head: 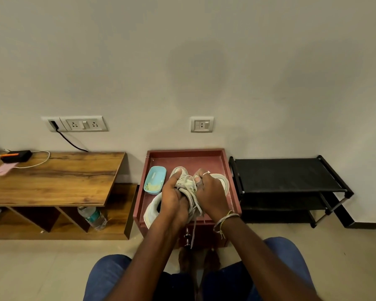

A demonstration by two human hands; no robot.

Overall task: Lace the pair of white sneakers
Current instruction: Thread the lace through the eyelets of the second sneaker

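Observation:
A white sneaker (pixel 153 210) lies on the red cabinet top (pixel 183 155), its heel opening toward me and its toe pointing at the wall. My left hand (pixel 174 197) grips its upper from the left side. My right hand (pixel 211 194) grips the laces (pixel 190 187) over the tongue from the right. One lace end (pixel 194 227) hangs down over the cabinet's front edge. The second white sneaker (pixel 223 181) lies behind my right hand, mostly hidden.
A light blue oval box (pixel 155 180) sits on the cabinet top, left of the shoes. A wooden desk (pixel 52 177) with a charger and cables stands to the left, a water bottle (pixel 92 217) under it. A black shoe rack (pixel 289 181) stands to the right.

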